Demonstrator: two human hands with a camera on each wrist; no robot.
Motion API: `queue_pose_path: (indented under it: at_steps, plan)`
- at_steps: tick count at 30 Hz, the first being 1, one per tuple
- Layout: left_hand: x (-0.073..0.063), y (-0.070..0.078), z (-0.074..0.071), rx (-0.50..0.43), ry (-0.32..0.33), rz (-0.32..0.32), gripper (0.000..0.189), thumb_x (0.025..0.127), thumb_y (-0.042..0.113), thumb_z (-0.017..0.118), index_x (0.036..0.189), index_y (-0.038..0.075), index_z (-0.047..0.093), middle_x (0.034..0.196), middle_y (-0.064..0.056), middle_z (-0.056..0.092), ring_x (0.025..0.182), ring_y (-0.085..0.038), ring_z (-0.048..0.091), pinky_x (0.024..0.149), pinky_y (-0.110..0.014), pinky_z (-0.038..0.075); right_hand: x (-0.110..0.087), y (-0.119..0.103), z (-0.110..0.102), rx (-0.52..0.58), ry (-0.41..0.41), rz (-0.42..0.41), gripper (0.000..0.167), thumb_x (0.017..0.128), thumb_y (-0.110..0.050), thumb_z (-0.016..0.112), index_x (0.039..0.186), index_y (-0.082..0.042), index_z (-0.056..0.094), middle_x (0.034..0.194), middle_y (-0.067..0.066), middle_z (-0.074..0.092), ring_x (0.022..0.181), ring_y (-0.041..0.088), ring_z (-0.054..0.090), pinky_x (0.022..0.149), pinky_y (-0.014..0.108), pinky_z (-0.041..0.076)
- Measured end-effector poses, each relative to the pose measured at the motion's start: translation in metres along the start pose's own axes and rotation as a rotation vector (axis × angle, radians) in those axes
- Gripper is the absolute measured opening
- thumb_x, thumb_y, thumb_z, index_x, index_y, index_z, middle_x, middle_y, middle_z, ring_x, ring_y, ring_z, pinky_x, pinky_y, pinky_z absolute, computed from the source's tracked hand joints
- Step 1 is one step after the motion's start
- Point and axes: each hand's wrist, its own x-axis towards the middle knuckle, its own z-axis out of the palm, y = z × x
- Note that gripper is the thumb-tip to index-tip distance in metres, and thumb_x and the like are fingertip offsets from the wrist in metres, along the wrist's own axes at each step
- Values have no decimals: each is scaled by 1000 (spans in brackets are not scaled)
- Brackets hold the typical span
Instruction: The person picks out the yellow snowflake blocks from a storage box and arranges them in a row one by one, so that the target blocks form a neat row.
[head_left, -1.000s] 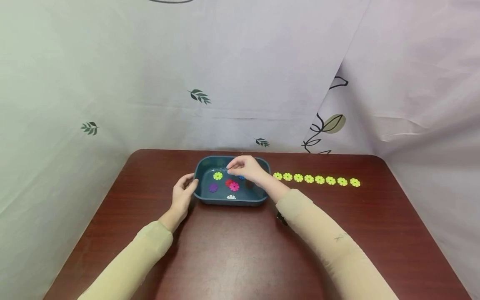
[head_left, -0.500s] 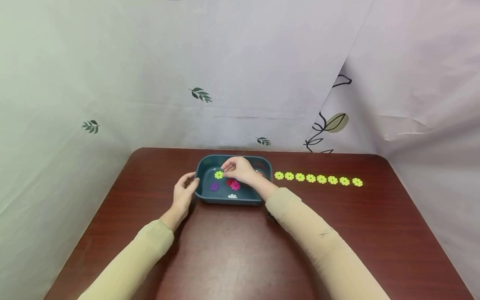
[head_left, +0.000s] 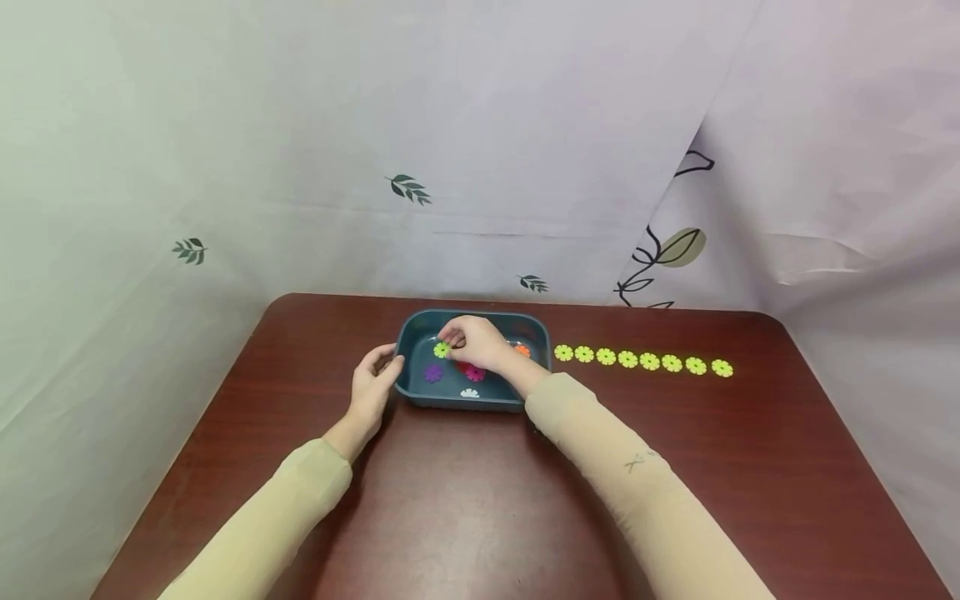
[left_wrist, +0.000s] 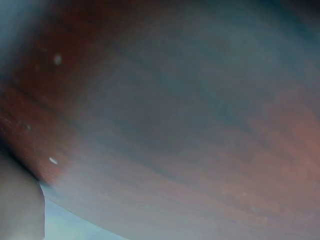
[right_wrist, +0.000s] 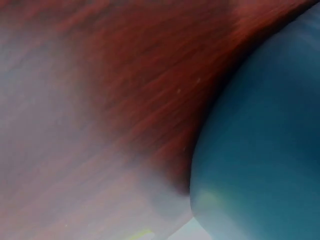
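Note:
Near the back of the table stands a dark blue tray [head_left: 450,402] holding several flower-shaped plastic discs. My left hand [head_left: 371,382] grips its left wall, the thumb at the rim. Over the tray, my right hand [head_left: 477,342] has its thumb and fingertips at a yellow-green flower disc [head_left: 442,350], apparently pinching its edge. Around it lie a purple disc [head_left: 433,373], a pink disc [head_left: 475,374], a white disc [head_left: 469,392] and an orange disc [head_left: 522,351]. A red one is mostly hidden by the right hand. In the right wrist view, the tray's outer wall [right_wrist: 260,140] fills the right side.
Right of the tray, a straight row of several yellow-green flower discs [head_left: 627,359] lies on the reddish-brown table [head_left: 480,500]. A pale cloth [head_left: 480,150] with leaf prints hangs behind the table. The left wrist view is blurred and shows mostly tabletop [left_wrist: 150,125].
My right hand has moved left and down within the tray to the yellow-green disc, uncovering the orange disc. My left hand stays on the tray's left wall.

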Motion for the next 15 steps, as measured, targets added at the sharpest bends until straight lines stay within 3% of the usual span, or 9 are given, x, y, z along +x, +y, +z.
queue_pose_path:
  at_steps: [4,8,11,15]
  plan:
    - [0,1,2,-5,0,0,35,104,3,62,135,-12,60,110,3,69,92,3,64,84,-11,53,-1,3,-1,-49,-31,-11,31,95,-7,80,126,-6,74,124,9,76,118,23,71,104,32,58]
    - [1,0,2,6,-6,-4,35,104,4,62,136,-11,61,116,-4,69,95,2,64,85,-11,53,-1,4,-2,-74,-57,-14,37,97,-8,79,133,-8,72,134,8,73,127,23,69,110,36,55]
    - [1,0,2,12,-7,-5,34,105,5,61,136,-10,61,120,-8,69,97,0,65,86,-11,53,-1,5,-1,-96,-63,-27,40,97,-10,79,136,-9,71,137,8,72,129,23,68,112,37,54]
    - [1,-2,1,17,-5,-11,34,105,5,61,137,-9,61,118,-4,68,98,-1,65,86,-11,53,-1,7,1,-135,-61,-55,41,97,-11,79,137,-10,71,137,8,72,129,23,68,112,38,53]
